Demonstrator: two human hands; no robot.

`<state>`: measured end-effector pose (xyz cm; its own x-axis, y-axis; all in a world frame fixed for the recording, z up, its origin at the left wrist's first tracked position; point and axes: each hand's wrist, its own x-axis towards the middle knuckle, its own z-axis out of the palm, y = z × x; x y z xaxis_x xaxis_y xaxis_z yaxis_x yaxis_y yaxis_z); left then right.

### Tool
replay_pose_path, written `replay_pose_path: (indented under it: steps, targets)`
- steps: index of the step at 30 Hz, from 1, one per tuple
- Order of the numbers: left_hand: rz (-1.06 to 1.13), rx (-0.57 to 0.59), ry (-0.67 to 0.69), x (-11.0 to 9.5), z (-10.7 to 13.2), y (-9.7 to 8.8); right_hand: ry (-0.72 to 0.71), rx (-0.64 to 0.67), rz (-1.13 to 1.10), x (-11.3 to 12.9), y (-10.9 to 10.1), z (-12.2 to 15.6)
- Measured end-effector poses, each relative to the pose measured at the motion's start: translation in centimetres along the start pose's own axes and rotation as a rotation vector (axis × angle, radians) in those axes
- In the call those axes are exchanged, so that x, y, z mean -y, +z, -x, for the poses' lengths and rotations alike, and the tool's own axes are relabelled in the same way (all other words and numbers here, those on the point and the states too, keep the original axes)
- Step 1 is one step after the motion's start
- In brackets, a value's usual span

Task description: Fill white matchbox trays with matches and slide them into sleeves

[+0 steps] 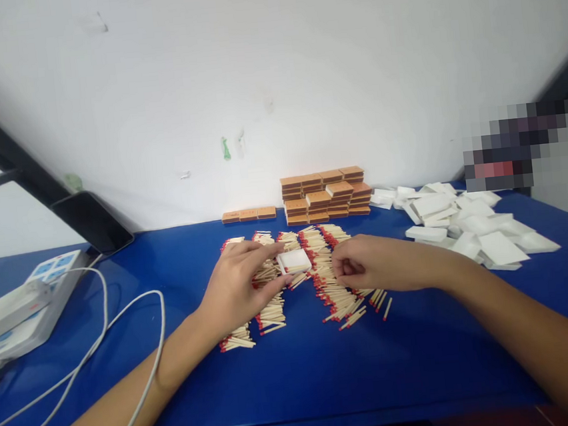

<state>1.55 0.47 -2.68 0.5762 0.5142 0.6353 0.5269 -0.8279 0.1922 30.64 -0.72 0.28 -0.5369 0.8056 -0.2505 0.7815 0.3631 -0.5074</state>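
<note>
Between the thumb and fingers of my left hand [242, 277] is a small white matchbox tray [294, 260], its open side up. At least one match [297, 268] lies along the tray's near edge. My right hand [356, 264] is closed, fingers curled down over the rows of matches [325, 279] just right of the tray. Whatever its fingertips hold, if anything, is hidden. Red-headed matches [272, 308] also lie in rows under and beside my left hand.
Stacked orange matchboxes [325, 195] stand against the wall, with a short row of matchboxes [249, 214] to their left. White trays [465, 219] are heaped at right. A phone [92, 221], a power strip [10, 313] and a looping white cable [161, 318] occupy the left of the blue table [330, 382].
</note>
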Motion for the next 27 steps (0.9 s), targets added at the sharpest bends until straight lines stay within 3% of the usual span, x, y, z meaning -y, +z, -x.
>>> replay_pose_path:
  steps: [13, 18, 27]
  targets:
    - [-0.001, 0.019, -0.012, -0.1, -0.1, -0.1, -0.057, -0.073, 0.162, 0.0, 0.5, 0.0]
    - [-0.007, 0.021, -0.014, -0.1, -0.1, -0.1, 0.001, -0.018, 0.116, 0.1, 0.5, 0.1]
    - [0.021, 0.024, 0.019, -0.1, 0.0, -0.1, -0.031, -0.09, 0.068, -0.3, -0.6, 0.4]
